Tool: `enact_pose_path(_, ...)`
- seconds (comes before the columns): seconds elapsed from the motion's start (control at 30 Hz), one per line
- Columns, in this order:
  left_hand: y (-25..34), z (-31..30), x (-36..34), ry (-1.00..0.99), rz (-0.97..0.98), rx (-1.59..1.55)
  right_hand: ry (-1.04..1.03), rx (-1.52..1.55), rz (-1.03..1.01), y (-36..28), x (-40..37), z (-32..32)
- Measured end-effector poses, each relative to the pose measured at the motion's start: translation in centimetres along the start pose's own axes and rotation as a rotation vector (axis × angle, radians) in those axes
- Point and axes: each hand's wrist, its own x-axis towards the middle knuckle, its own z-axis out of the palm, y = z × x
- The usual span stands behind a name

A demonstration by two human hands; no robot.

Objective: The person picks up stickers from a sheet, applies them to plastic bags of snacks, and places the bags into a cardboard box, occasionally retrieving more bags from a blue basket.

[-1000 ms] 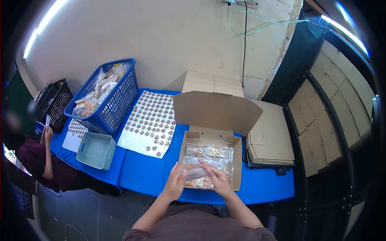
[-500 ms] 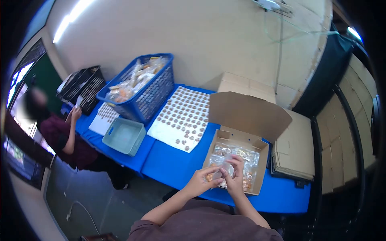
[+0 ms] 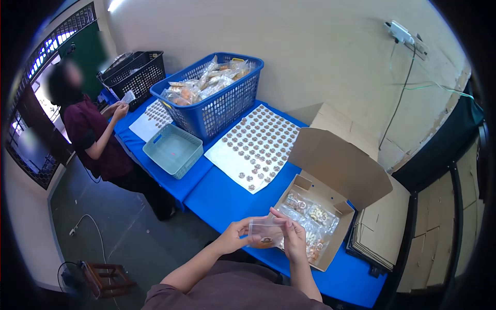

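Observation:
A small clear plastic pouch (image 3: 262, 227) is stretched between my hands, with a round brown sticker near its bottom. My left hand (image 3: 233, 237) grips the pouch's left side, fingers closed on it. On the opposite side my right hand (image 3: 294, 240) pinches the top and right edge. Partly behind my right hand is an open cardboard box (image 3: 330, 253) with several clear packets (image 3: 321, 214) lying inside. The box's lid (image 3: 341, 163) stands raised at the back. Beyond the pouch lies a white sheet of round brown stickers (image 3: 247, 173), some gone from its near end.
A blue basket (image 3: 219, 111) full of filled packets stands near the wall, with a pale green tray (image 3: 181, 160) before it. Folded cardboard (image 3: 380, 227) is stacked right. Another person (image 3: 90, 124) stands left near a black crate (image 3: 137, 77), holding a small pouch.
My hands have moved left from over the box and spread the pouch flat, so its sticker shows. The camera view has shifted. The other person still holds a pouch.

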Motion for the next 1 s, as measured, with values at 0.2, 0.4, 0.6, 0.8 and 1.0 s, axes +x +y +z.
enact_pose_path(0.2,-3.5,-2.9,-2.0,0.190,-0.002,0.068,-0.033,0.260,0.024,2.4,2.1,4.2)
enact_pose_path(0.4,-3.9,-7.5,-6.6,0.406,-0.026,0.030,-0.327,-0.157,0.218,6.5,2.6,10.1)
enact_pose_path(0.6,-2.4,-12.2,-11.3,0.454,-0.162,0.064,-0.042,-0.064,0.237,10.2,4.5,15.3)
enact_pose_path(0.8,1.6,-19.4,-16.8,0.356,-0.010,0.170,-0.150,0.191,0.204,12.7,2.3,21.7)
enact_pose_path(1.0,4.8,-23.6,-21.2,0.309,0.074,0.483,-0.244,0.005,0.250,16.0,1.3,26.0)
